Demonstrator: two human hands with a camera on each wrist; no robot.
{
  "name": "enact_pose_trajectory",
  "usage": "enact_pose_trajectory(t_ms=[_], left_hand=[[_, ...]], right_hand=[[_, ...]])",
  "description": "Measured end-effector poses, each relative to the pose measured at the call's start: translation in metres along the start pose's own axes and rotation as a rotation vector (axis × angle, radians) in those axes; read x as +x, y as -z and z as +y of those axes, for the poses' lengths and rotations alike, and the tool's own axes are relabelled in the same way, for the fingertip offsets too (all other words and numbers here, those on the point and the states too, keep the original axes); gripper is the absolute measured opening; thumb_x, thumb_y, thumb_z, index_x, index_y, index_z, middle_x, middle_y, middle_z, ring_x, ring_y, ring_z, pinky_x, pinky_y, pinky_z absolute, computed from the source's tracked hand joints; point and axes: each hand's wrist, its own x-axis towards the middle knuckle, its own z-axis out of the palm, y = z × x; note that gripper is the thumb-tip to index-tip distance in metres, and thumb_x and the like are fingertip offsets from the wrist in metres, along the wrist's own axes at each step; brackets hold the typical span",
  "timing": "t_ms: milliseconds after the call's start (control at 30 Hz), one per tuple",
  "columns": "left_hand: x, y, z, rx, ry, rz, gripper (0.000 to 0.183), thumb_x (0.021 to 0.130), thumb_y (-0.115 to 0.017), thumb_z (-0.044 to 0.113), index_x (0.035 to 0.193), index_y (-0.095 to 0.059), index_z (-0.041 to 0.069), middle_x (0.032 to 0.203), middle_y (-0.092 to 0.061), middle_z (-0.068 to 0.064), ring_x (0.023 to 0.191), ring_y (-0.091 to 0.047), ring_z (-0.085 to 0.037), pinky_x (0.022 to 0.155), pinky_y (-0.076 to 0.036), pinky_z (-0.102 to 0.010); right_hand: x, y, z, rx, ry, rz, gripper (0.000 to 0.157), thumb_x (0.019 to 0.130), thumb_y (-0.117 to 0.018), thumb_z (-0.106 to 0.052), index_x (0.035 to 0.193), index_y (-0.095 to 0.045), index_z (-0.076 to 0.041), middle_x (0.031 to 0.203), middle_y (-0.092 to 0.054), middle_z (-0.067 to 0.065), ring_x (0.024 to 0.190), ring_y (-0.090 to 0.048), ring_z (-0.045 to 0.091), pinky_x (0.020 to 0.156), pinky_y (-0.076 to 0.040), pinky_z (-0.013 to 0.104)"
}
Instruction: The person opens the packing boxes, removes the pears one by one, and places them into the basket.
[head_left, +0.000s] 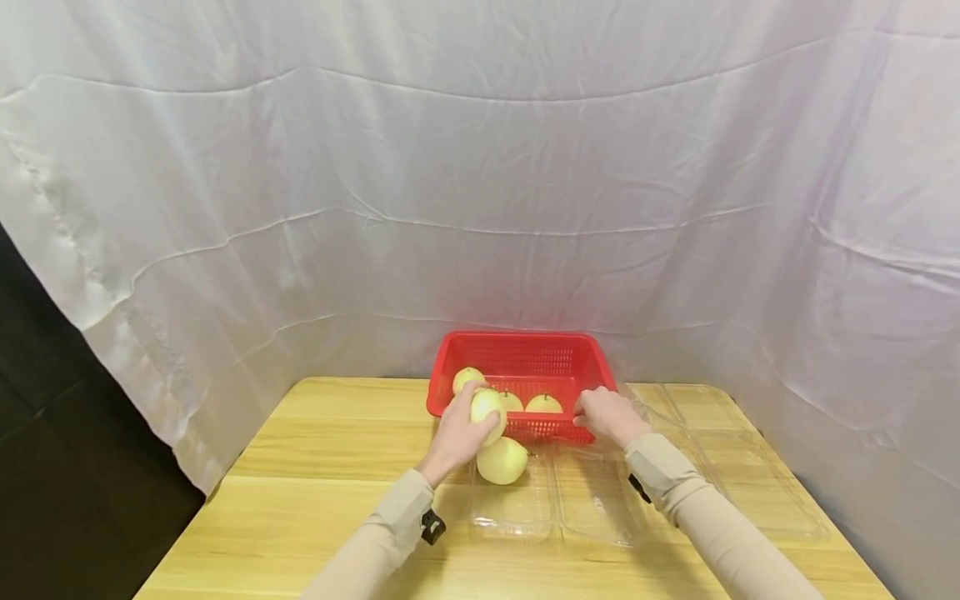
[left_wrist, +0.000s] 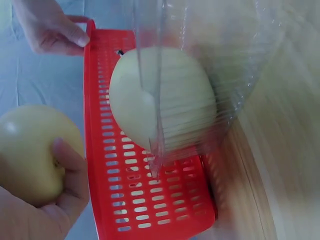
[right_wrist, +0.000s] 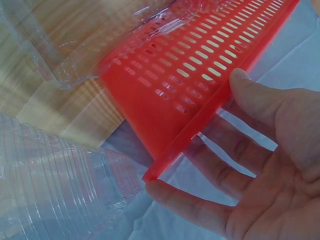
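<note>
My left hand point(head_left: 459, 429) holds a round, pale yellow pear point(head_left: 488, 414) over the front rim of a red plastic basket point(head_left: 521, 336). In the left wrist view the thumb and fingers curve round that pear point(left_wrist: 35, 145). My right hand point(head_left: 607, 414) grips the basket's front right rim; in the right wrist view the thumb point(right_wrist: 250, 92) lies on one side of the rim and the fingers reach behind it. Several more pears point(head_left: 544, 404) sit in the basket. Another pear point(head_left: 502, 462) rests in a clear plastic container point(head_left: 517, 525) before the basket.
More clear plastic containers point(head_left: 738, 450) lie on the right of the wooden table point(head_left: 315, 467), some right beside the basket. A pale curtain point(head_left: 480, 208) hangs behind and around the table.
</note>
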Motion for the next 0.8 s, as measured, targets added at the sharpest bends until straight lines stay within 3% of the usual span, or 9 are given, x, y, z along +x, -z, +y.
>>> enact_pose_trajectory(t_ms=[133,233,367,433,633,700,800], left_hand=[[0.007,0.002,-0.003,-0.028,-0.051,0.024,0.049,0.091,-0.063,0.026,0.138,-0.049,0.031,0.132,-0.055,-0.008,0.113,-0.057,-0.026,0.088,-0.049,-0.045],[0.011,0.002,-0.006,-0.046,-0.060,0.016,0.051,0.095,-0.060,0.028,0.143,-0.046,0.039,0.132,-0.051,-0.010,0.114,-0.055,-0.026,0.083,-0.052,-0.042],[0.017,0.003,-0.008,-0.090,-0.070,0.026,0.040,0.097,-0.057,0.027,0.136,-0.055,0.033,0.129,-0.052,-0.012,0.115,-0.053,-0.025,0.080,-0.054,-0.041],[0.021,0.003,-0.009,-0.126,-0.040,0.052,0.036,0.096,-0.059,0.026,0.131,-0.058,0.031,0.127,-0.055,-0.011,0.113,-0.053,-0.024,0.085,-0.049,-0.040],[0.036,0.004,-0.008,-0.386,0.116,0.058,0.055,0.085,-0.067,0.013,0.134,-0.049,0.030,0.124,-0.054,-0.012,0.097,-0.060,-0.028,0.069,-0.058,-0.050],[0.042,0.004,-0.007,-0.363,0.111,0.062,0.055,0.085,-0.067,0.015,0.135,-0.047,0.029,0.122,-0.054,-0.012,0.093,-0.061,-0.028,0.066,-0.058,-0.049],[0.053,0.001,-0.007,-0.206,0.081,0.091,0.051,0.087,-0.068,0.029,0.134,-0.049,0.030,0.117,-0.056,-0.010,0.091,-0.060,-0.024,0.066,-0.056,-0.037]], right_hand=[[0.000,-0.001,0.000,0.007,0.004,0.004,0.009,0.084,-0.075,-0.014,0.076,-0.073,-0.015,0.073,-0.068,0.000,0.066,-0.060,0.017,0.062,-0.052,0.039],[0.000,-0.001,0.000,0.011,0.012,0.011,0.010,0.083,-0.076,-0.014,0.074,-0.073,-0.015,0.071,-0.067,-0.001,0.064,-0.058,0.017,0.061,-0.051,0.038],[0.000,-0.002,0.000,0.017,0.009,0.013,0.010,0.083,-0.076,-0.013,0.074,-0.073,-0.015,0.071,-0.067,-0.001,0.064,-0.057,0.016,0.061,-0.050,0.038],[0.000,-0.002,-0.001,0.025,0.004,0.010,0.007,0.083,-0.076,-0.013,0.076,-0.074,-0.014,0.073,-0.068,-0.001,0.065,-0.059,0.017,0.062,-0.051,0.038],[-0.002,-0.002,-0.003,0.037,0.021,0.019,0.005,0.083,-0.076,-0.014,0.082,-0.076,-0.009,0.077,-0.072,0.001,0.068,-0.063,0.017,0.065,-0.053,0.038],[-0.002,-0.001,-0.003,0.034,0.025,0.023,0.005,0.083,-0.076,-0.014,0.082,-0.077,-0.009,0.077,-0.072,0.002,0.068,-0.062,0.017,0.065,-0.053,0.038],[-0.002,0.001,-0.003,0.027,0.009,0.027,0.005,0.082,-0.077,-0.014,0.082,-0.076,-0.009,0.078,-0.071,0.002,0.068,-0.062,0.017,0.066,-0.053,0.038]])
